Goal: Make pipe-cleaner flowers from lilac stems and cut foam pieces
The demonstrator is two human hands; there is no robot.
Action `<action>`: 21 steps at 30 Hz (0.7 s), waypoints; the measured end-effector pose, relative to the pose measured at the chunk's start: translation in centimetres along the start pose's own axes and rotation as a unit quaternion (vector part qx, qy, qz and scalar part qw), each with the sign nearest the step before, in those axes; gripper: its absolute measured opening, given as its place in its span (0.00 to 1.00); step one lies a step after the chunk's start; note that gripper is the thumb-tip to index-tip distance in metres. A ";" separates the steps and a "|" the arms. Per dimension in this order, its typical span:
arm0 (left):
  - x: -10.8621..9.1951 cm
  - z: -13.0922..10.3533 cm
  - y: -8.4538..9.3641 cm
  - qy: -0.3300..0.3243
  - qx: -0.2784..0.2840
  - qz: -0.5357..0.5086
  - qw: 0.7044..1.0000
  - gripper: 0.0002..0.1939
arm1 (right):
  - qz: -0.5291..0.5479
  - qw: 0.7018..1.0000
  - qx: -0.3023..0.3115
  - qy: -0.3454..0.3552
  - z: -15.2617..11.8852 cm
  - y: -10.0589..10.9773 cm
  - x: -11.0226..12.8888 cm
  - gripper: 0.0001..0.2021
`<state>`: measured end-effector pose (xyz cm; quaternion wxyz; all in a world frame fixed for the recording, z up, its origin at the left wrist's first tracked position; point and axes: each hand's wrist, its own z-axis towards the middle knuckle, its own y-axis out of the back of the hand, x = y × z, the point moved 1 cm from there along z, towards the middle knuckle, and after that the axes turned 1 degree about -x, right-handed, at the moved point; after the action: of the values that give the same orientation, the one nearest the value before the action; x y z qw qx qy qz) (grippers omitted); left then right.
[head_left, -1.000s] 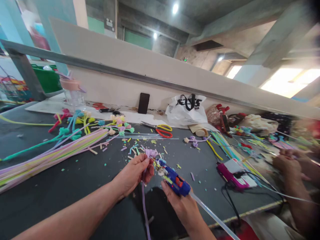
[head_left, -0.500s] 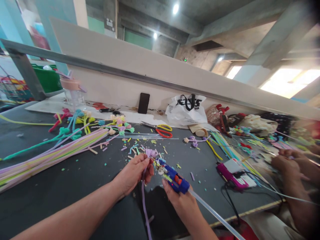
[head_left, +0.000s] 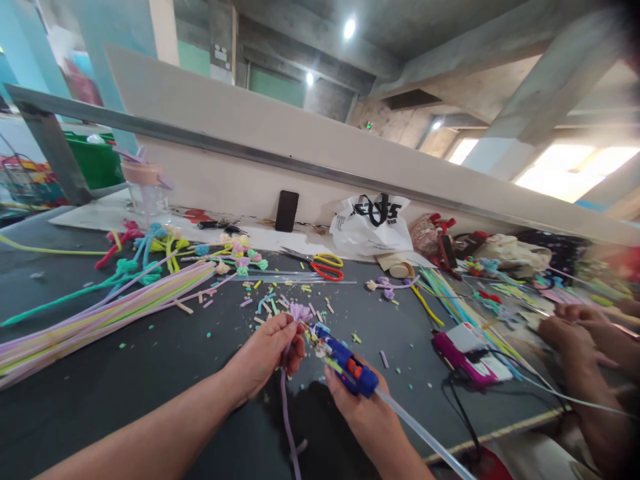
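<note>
Between its fingertips my left hand [head_left: 275,343] pinches a purple pipe cleaner [head_left: 287,420], its long stem hanging down toward the table's front. A fluffy lilac tuft [head_left: 300,311] tops the stem just above my fingers. My right hand [head_left: 357,407] is wrapped around a blue glue gun [head_left: 350,363], with a long clear glue stick [head_left: 420,430] poking out of its back. The gun's nozzle, crusted with coloured scraps, points at the base of the tuft; whether it touches is too small to tell.
Cut scraps litter the dark table [head_left: 200,380]. Red-and-yellow scissors [head_left: 327,265] lie behind my hands, a pipe cleaner bundle [head_left: 115,307] at left. A magenta power strip [head_left: 465,357] with cords sits at right, near a co-worker's hands [head_left: 570,327]. A phone [head_left: 287,211] leans against the partition.
The view has shifted slightly. Both hands keep almost the same pose, with the glue gun's nozzle still at the lilac tuft. The co-worker's hands at right have moved a little.
</note>
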<state>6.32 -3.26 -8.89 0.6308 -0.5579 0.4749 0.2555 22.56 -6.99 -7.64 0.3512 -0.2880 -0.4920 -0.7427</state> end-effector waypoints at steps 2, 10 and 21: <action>0.0 0.0 0.0 -0.006 0.005 0.003 1.000 0.09 | 0.010 1.000 0.013 -0.010 0.1 0.1 0.0 0.08; -0.1 0.0 -0.1 -0.001 0.002 0.011 1.000 0.09 | -0.018 1.000 0.001 0.009 0.0 0.0 0.0 0.08; -0.7 -0.4 -0.4 0.034 -0.024 -0.026 0.999 0.10 | 0.028 0.993 0.083 -0.083 0.2 2.0 0.3 0.14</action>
<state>6.26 -3.56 -8.03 0.6073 -0.5932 0.4750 0.2317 23.95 -7.41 -6.26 0.3530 -0.3323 -0.5707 -0.6628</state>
